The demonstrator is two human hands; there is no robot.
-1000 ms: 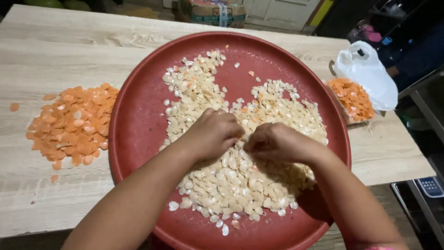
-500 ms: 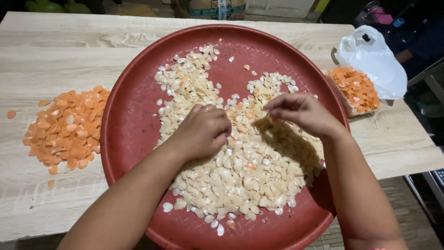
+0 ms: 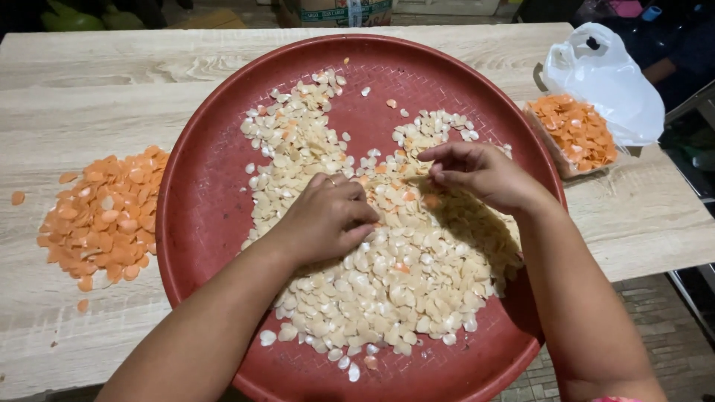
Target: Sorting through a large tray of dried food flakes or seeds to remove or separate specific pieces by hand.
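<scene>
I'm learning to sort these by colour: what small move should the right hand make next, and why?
Probably carry what the right hand has pinched to the orange chips in the container at right. Its fingers are raised and pinched above the pale chips, where stray orange ones lie. Whether they hold one cannot be seen.

Near rim of the round red tray (image 3: 201,223) cut off by the bottom edge of the picture. Pale chips (image 3: 387,275) under the left hand (image 3: 324,219) and under the right hand (image 3: 480,175) hidden from view. Cannot tell if the curled fingers (image 3: 447,158) of the right hand pinch a chip. Both forearms cut off at the bottom. Far corners of the wooden table (image 3: 97,89) out of the frame. Contents of the white plastic bag (image 3: 603,82) at the right edge not visible. Cardboard box (image 3: 335,11) beyond the far edge cropped at the top.
</scene>
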